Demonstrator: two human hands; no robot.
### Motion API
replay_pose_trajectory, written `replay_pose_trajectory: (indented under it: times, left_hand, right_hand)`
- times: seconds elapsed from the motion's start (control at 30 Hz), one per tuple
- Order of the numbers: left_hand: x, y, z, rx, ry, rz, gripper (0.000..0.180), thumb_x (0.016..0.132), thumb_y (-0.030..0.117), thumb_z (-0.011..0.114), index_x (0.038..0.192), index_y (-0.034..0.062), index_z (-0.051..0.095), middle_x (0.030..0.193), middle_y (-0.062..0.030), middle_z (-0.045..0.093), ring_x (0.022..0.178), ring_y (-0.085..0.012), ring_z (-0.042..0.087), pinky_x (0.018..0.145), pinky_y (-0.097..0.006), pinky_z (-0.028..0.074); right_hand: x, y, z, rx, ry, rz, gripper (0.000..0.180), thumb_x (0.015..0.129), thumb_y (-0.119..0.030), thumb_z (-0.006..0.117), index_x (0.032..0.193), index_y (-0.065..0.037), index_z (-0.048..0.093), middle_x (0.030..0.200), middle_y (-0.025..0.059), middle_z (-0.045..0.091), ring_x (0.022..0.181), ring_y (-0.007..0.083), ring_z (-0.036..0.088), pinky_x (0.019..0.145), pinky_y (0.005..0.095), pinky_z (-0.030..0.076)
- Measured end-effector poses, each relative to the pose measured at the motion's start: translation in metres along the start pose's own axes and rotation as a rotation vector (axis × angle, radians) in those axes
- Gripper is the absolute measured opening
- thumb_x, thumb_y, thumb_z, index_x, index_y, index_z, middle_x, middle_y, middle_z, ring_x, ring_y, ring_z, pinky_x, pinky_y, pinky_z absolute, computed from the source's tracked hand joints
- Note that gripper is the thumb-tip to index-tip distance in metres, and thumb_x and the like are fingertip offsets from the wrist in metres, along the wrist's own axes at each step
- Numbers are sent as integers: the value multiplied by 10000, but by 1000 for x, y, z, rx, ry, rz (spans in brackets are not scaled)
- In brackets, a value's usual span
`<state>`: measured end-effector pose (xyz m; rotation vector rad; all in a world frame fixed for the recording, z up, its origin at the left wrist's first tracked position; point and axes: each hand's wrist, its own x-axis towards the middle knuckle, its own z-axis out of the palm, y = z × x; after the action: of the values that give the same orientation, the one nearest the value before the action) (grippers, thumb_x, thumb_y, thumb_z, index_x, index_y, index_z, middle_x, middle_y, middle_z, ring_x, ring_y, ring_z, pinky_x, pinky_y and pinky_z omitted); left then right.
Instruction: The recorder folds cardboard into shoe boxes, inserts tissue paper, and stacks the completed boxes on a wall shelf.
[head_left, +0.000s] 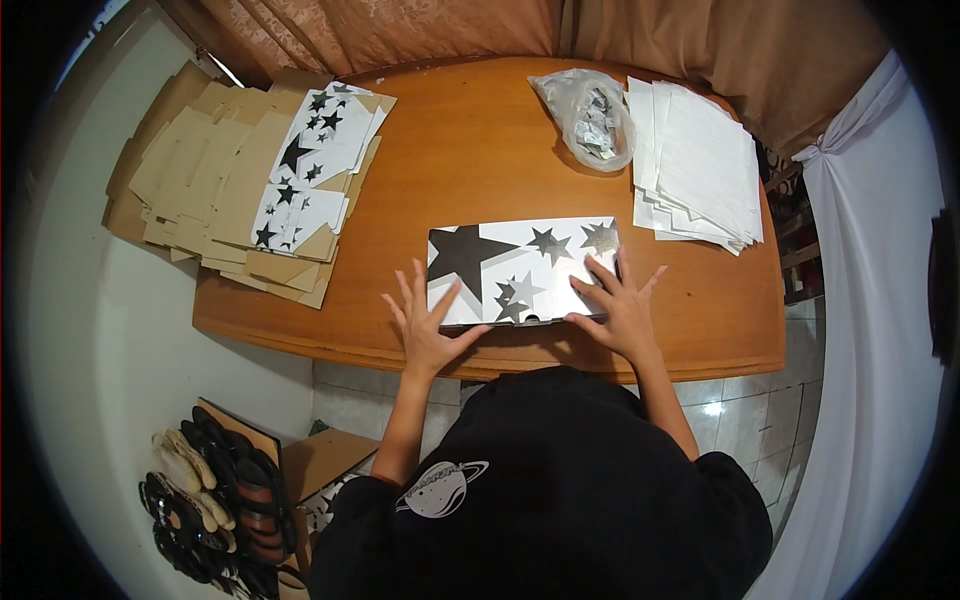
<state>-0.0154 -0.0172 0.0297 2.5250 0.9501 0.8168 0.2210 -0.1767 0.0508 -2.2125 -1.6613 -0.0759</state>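
Observation:
A white shoebox-like carton point(555, 285) printed with black and grey stars lies closed on the wooden table, close to its front edge. At its left end rests my left hand point(428, 325), fingers spread, the index finger on the lid and the thumb along the front side. My right hand point(618, 305) lies over the right end, its fingers stretched out across the lid and its thumb at the front edge. A small dark notch shows in the middle of the carton's front side. Neither hand is wrapped round anything.
Flat cardboard blanks point(215, 170), some star-printed, are stacked at the table's left. Back right stand a clear plastic bag point(590, 120) of small packets and a pile of white paper sheets point(695, 165). Sandals point(225, 490) lie at lower left, and a white curtain point(880, 250) hangs at right.

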Motion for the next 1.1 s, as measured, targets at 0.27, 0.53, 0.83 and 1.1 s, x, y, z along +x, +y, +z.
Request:
replay_pose_trajectory:
  times: [0.27,0.53,0.83,1.1]
  left_hand:
    - [-10,23,40,-27,39,404,322,691,281,723,970,131,664,1137,-52,601,1133,-226,518,990,-534,272]
    - [-9,19,49,-109,107,407,149,717,177,704,839,94,681,995,-40,658,1001,-197,604,895,-382,423]
    - [1,22,42,-167,66,432,173,684,149,731,825,59,688,938,-68,669,942,-238,628,803,-368,505]
    - [1,27,39,-175,74,417,189,682,192,732,807,59,681,932,-67,665,937,-238,626,800,-368,501]
  right_hand:
    - [11,-34,33,108,9,-319,397,756,-362,641,1131,-244,588,1270,0,486,1237,257,382,954,713,58]
    - [11,-31,39,150,61,-359,398,730,-292,673,1119,-250,600,1262,-9,500,1190,219,441,993,477,305]
    - [15,-35,28,405,-130,-145,322,733,-256,672,1051,-225,642,1238,3,525,1203,170,439,1023,441,262]
    - [1,-20,35,359,36,-301,304,743,-200,664,1044,-173,634,1190,22,553,1158,196,487,990,431,333]
